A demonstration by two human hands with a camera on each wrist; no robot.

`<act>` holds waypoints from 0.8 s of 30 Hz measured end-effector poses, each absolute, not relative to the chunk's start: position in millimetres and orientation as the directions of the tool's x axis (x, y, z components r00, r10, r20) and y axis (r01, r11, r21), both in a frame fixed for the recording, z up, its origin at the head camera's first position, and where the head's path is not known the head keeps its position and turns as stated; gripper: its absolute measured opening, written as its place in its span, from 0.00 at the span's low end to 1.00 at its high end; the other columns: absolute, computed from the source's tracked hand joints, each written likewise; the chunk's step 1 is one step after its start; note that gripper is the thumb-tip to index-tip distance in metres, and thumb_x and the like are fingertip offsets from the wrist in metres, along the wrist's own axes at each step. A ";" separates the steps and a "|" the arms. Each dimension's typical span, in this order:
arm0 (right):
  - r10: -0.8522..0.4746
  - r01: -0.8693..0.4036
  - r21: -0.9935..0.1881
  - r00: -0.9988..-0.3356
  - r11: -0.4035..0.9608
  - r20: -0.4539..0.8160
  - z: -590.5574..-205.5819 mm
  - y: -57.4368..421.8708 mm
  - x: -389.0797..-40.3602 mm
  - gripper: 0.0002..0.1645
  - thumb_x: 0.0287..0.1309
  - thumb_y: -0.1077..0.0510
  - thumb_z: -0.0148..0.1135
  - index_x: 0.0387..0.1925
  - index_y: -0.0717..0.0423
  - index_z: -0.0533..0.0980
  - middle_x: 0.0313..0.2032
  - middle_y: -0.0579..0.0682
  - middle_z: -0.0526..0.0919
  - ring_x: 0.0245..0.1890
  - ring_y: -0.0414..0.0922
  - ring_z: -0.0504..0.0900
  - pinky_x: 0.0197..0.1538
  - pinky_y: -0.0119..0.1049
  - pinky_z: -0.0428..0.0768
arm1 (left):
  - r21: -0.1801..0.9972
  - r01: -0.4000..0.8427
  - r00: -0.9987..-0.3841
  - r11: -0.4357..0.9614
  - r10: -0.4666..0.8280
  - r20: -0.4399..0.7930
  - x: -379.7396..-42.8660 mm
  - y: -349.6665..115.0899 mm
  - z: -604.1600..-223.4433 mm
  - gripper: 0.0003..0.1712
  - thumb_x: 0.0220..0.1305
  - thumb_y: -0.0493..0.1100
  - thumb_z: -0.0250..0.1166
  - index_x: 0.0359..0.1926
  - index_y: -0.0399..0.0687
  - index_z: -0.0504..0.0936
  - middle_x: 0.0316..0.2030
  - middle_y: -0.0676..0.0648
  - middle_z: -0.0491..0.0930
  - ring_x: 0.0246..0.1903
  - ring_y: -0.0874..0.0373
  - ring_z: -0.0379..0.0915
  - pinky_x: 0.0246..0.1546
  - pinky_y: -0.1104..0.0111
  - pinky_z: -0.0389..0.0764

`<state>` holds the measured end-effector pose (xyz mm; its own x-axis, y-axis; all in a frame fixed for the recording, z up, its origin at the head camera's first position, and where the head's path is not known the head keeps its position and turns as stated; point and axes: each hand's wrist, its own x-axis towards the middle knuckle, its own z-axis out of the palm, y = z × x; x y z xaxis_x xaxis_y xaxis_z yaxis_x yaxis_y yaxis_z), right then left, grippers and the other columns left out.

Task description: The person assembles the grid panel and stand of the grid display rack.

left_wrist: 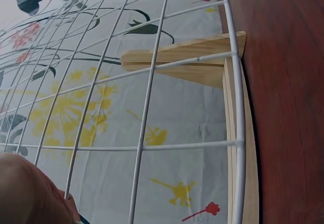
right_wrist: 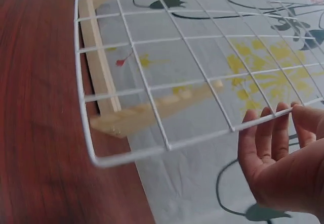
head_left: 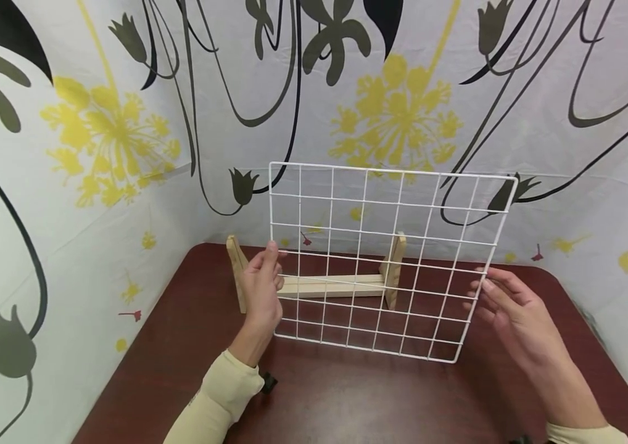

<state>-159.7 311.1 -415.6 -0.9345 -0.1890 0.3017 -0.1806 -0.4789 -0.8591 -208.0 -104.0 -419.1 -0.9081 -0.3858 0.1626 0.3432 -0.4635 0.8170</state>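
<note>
A white wire grid panel [head_left: 362, 234] is held upright, tilted a little, above the table. My left hand [head_left: 261, 290] grips its left edge, thumb up along the wire. At the opposite edge, my right hand [head_left: 519, 320] pinches the wire between thumb and fingers, as the right wrist view also shows with the right hand [right_wrist: 283, 158] at the frame's rim. Behind the panel stands a wooden stand [head_left: 330, 287] with two upright ends joined by a crossbar, seen through the mesh. In the left wrist view only part of the left hand [left_wrist: 30, 193] shows.
The dark red-brown table [head_left: 181, 364] lies below the panel. A white cloth [head_left: 214, 123] printed with grey and yellow flowers hangs close behind the table and along its left and right sides.
</note>
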 end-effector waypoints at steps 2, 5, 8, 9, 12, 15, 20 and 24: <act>-0.129 -0.237 -0.903 -0.945 -0.358 0.300 -414.1 308.3 -156.0 0.19 0.79 0.73 0.45 0.59 0.59 0.77 0.48 0.50 0.89 0.48 0.43 0.91 0.52 0.39 0.90 | 0.807 0.378 -0.895 -0.454 -0.401 0.193 -207.4 -101.3 -418.2 0.16 0.75 0.47 0.68 0.30 0.44 0.90 0.13 0.58 0.63 0.14 0.71 0.49 0.16 0.79 0.51; -0.060 -0.298 -0.936 -0.948 -0.187 0.314 -411.1 303.7 -151.0 0.17 0.77 0.72 0.51 0.59 0.58 0.77 0.49 0.46 0.90 0.47 0.39 0.91 0.50 0.33 0.89 | 0.797 0.412 -0.883 -0.442 -0.410 0.229 -207.1 -97.1 -416.2 0.15 0.75 0.45 0.68 0.30 0.46 0.91 0.13 0.58 0.63 0.13 0.71 0.49 0.17 0.79 0.52; -0.025 -0.330 -0.938 -0.942 -0.103 0.334 -409.2 299.7 -148.0 0.16 0.76 0.72 0.53 0.59 0.58 0.76 0.51 0.44 0.90 0.48 0.36 0.91 0.51 0.28 0.87 | 0.791 0.425 -0.877 -0.440 -0.416 0.240 -207.5 -93.3 -414.0 0.14 0.75 0.45 0.68 0.29 0.50 0.91 0.14 0.58 0.65 0.14 0.71 0.50 0.17 0.79 0.53; -0.006 -0.339 -0.939 -0.940 -0.062 0.340 -409.2 298.3 -146.9 0.16 0.76 0.72 0.54 0.60 0.59 0.75 0.51 0.43 0.90 0.49 0.35 0.90 0.52 0.25 0.86 | 0.791 0.425 -0.876 -0.439 -0.419 0.238 -207.4 -92.1 -413.4 0.14 0.74 0.45 0.69 0.28 0.52 0.92 0.15 0.58 0.67 0.14 0.71 0.51 0.17 0.79 0.53; 0.111 -0.353 -0.921 -0.921 0.164 0.372 -408.2 290.3 -143.3 0.21 0.74 0.68 0.59 0.65 0.57 0.73 0.54 0.35 0.86 0.53 0.29 0.85 0.54 0.18 0.81 | 0.791 0.421 -0.876 -0.444 -0.425 0.227 -206.9 -88.6 -411.6 0.15 0.74 0.45 0.69 0.27 0.53 0.91 0.17 0.57 0.73 0.15 0.71 0.53 0.18 0.79 0.53; 0.260 -0.378 -0.821 -0.818 0.428 0.512 -406.0 278.6 -140.6 0.32 0.70 0.60 0.67 0.72 0.55 0.69 0.61 0.31 0.74 0.63 0.30 0.73 0.58 0.13 0.73 | 0.788 0.416 -0.880 -0.453 -0.418 0.225 -206.0 -85.0 -410.0 0.15 0.74 0.45 0.69 0.27 0.53 0.91 0.20 0.57 0.80 0.17 0.71 0.54 0.17 0.79 0.53; 0.332 -0.546 -0.460 -0.321 0.700 0.887 -388.7 241.7 -145.2 0.48 0.55 0.31 0.74 0.64 0.60 0.74 0.66 0.54 0.71 0.68 0.55 0.65 0.73 0.38 0.63 | 0.767 0.428 -0.882 -0.477 -0.404 0.241 -206.4 -80.0 -408.3 0.14 0.74 0.44 0.69 0.28 0.52 0.91 0.20 0.56 0.81 0.17 0.72 0.55 0.17 0.80 0.53; 0.249 -0.648 -0.206 -0.026 0.733 0.968 -371.2 199.6 -144.9 0.37 0.59 0.35 0.72 0.54 0.61 0.77 0.57 0.64 0.76 0.64 0.65 0.71 0.74 0.59 0.66 | 0.755 0.440 -0.880 -0.486 -0.401 0.255 -207.4 -76.1 -407.4 0.14 0.73 0.46 0.71 0.27 0.53 0.91 0.19 0.56 0.78 0.17 0.72 0.55 0.17 0.81 0.53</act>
<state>-144.9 199.6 -371.2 -0.0262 0.2493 0.9681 -0.6481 0.7331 -0.2063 -207.4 -76.1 -407.4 -0.8800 -0.4008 0.2550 0.4401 -0.4857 0.7553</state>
